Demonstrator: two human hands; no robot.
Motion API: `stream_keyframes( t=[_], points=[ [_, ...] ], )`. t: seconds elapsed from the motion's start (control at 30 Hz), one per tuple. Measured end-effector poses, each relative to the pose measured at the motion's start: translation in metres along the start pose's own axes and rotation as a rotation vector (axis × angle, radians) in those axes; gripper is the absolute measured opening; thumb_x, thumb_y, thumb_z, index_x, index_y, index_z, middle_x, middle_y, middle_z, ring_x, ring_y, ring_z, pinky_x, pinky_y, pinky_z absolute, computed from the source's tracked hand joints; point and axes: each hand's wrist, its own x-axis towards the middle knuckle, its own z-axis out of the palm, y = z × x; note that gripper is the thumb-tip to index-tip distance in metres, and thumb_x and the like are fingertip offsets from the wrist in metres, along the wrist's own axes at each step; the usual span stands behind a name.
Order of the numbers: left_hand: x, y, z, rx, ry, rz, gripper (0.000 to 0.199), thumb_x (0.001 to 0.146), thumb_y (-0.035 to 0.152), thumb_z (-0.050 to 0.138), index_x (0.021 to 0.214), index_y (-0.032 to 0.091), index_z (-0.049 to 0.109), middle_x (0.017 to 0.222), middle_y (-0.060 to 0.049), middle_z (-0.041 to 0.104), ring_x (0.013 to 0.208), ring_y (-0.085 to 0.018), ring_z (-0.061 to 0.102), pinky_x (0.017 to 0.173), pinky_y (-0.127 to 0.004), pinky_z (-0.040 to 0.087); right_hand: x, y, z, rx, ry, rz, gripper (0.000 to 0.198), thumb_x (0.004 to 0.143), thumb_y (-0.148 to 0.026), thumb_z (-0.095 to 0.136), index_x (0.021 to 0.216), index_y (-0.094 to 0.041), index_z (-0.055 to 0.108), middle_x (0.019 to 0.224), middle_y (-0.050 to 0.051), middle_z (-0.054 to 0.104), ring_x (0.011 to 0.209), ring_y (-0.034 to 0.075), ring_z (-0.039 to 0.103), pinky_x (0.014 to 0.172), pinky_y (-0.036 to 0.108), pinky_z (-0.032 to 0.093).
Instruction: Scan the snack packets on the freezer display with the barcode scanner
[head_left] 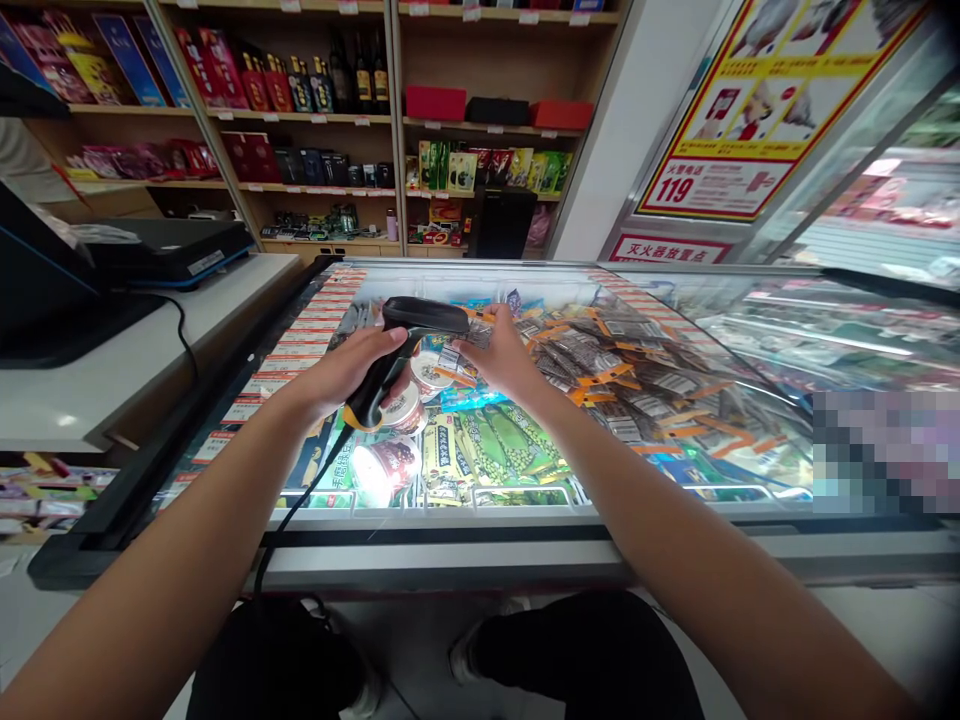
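My left hand (349, 370) is wrapped round the handle of a black barcode scanner (425, 316), whose cord trails down over the freezer's front edge. The scanner's head points right, towards my right hand (504, 355). That hand is closed, thumb and fingers pinching a wrapped ice cream (448, 358) with a barcode and orange on its wrapper; the scanner and my fingers partly cover it. Below lie round ice cream tubs (400, 410) and green ice cream packets (499, 440). To the right is a heap of dark packets with orange ends (600, 360).
The chest freezer (480, 548) has a raised front rim and wire dividers, with price labels (289, 350) along its left side. A counter (97, 365) with a black device stands left. Shelves of bottles and boxes (435, 103) line the back. A sliding glass lid lies at right.
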Motion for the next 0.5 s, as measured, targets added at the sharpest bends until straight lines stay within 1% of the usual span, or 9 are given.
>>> stream_keyframes(
  t=[0.1, 0.13, 0.17, 0.2, 0.27, 0.33, 0.37, 0.43, 0.5],
  points=[
    [0.000, -0.001, -0.001, 0.005, -0.004, 0.012, 0.057, 0.090, 0.075, 0.059, 0.076, 0.020, 0.054, 0.053, -0.002, 0.057, 0.042, -0.013, 0.051, 0.041, -0.025, 0.040, -0.001, -0.002, 0.000, -0.017, 0.060, -0.051, 0.056, 0.089, -0.050, 0.074, 0.128, -0.029, 0.038, 0.119, 0.012, 0.067, 0.106, 0.035, 0.069, 0.085, 0.044, 0.053],
    [0.000, -0.003, -0.002, 0.010, 0.001, 0.008, 0.057, 0.091, 0.075, 0.058, 0.074, 0.020, 0.055, 0.053, -0.002, 0.057, 0.043, -0.013, 0.051, 0.041, -0.025, 0.040, -0.002, -0.004, -0.001, -0.018, 0.069, -0.065, 0.055, 0.089, -0.048, 0.074, 0.127, -0.028, 0.038, 0.121, 0.012, 0.066, 0.110, 0.035, 0.068, 0.087, 0.044, 0.053],
    [0.000, -0.004, -0.003, 0.011, 0.013, 0.002, 0.058, 0.091, 0.074, 0.057, 0.072, 0.020, 0.055, 0.054, -0.003, 0.058, 0.043, -0.013, 0.052, 0.041, -0.025, 0.041, -0.003, -0.007, -0.002, -0.016, 0.071, -0.071, 0.053, 0.090, -0.046, 0.073, 0.126, -0.028, 0.038, 0.120, 0.012, 0.066, 0.108, 0.034, 0.068, 0.087, 0.044, 0.052],
    [0.000, -0.006, -0.004, 0.009, 0.032, -0.004, 0.058, 0.092, 0.073, 0.057, 0.072, 0.019, 0.056, 0.055, -0.004, 0.059, 0.044, -0.013, 0.052, 0.041, -0.025, 0.041, -0.005, -0.011, -0.005, -0.013, 0.067, -0.066, 0.051, 0.091, -0.043, 0.071, 0.126, -0.028, 0.038, 0.114, 0.011, 0.065, 0.101, 0.032, 0.068, 0.084, 0.043, 0.052],
    [0.001, -0.009, -0.005, -0.011, 0.088, -0.007, 0.056, 0.091, 0.072, 0.057, 0.074, 0.019, 0.057, 0.057, -0.004, 0.060, 0.044, -0.013, 0.052, 0.041, -0.025, 0.040, -0.010, -0.022, -0.016, 0.005, 0.061, -0.052, 0.046, 0.094, -0.035, 0.065, 0.129, -0.027, 0.037, 0.098, 0.005, 0.063, 0.078, 0.025, 0.064, 0.074, 0.040, 0.050],
    [0.003, -0.010, -0.006, -0.043, 0.158, 0.003, 0.052, 0.090, 0.070, 0.059, 0.078, 0.019, 0.057, 0.056, -0.004, 0.061, 0.044, -0.014, 0.052, 0.040, -0.025, 0.040, -0.015, -0.034, -0.034, 0.028, 0.097, -0.057, 0.045, 0.094, -0.027, 0.058, 0.133, -0.026, 0.036, 0.089, 0.001, 0.058, 0.063, 0.019, 0.056, 0.067, 0.037, 0.048],
    [0.004, -0.011, -0.006, -0.057, 0.193, 0.004, 0.050, 0.089, 0.069, 0.059, 0.080, 0.020, 0.057, 0.056, -0.003, 0.061, 0.043, -0.015, 0.052, 0.039, -0.025, 0.040, -0.016, -0.038, -0.047, 0.025, 0.137, -0.071, 0.046, 0.094, -0.024, 0.056, 0.135, -0.025, 0.035, 0.090, 0.001, 0.058, 0.062, 0.018, 0.054, 0.067, 0.037, 0.048],
    [0.005, -0.010, -0.005, -0.075, 0.255, -0.010, 0.046, 0.090, 0.066, 0.059, 0.083, 0.020, 0.056, 0.057, -0.003, 0.061, 0.043, -0.015, 0.053, 0.039, -0.025, 0.040, -0.018, -0.039, -0.075, -0.042, 0.245, -0.101, 0.051, 0.094, -0.024, 0.054, 0.142, -0.025, 0.035, 0.097, 0.004, 0.061, 0.068, 0.019, 0.060, 0.072, 0.039, 0.050],
    [0.006, -0.010, -0.004, -0.066, 0.289, -0.046, 0.044, 0.091, 0.064, 0.058, 0.083, 0.021, 0.056, 0.057, -0.002, 0.062, 0.044, -0.016, 0.054, 0.039, -0.025, 0.039, -0.017, -0.030, -0.104, -0.198, 0.319, -0.101, 0.055, 0.094, -0.029, 0.057, 0.146, -0.026, 0.039, 0.104, 0.007, 0.063, 0.080, 0.025, 0.066, 0.079, 0.044, 0.052]
  ],
)
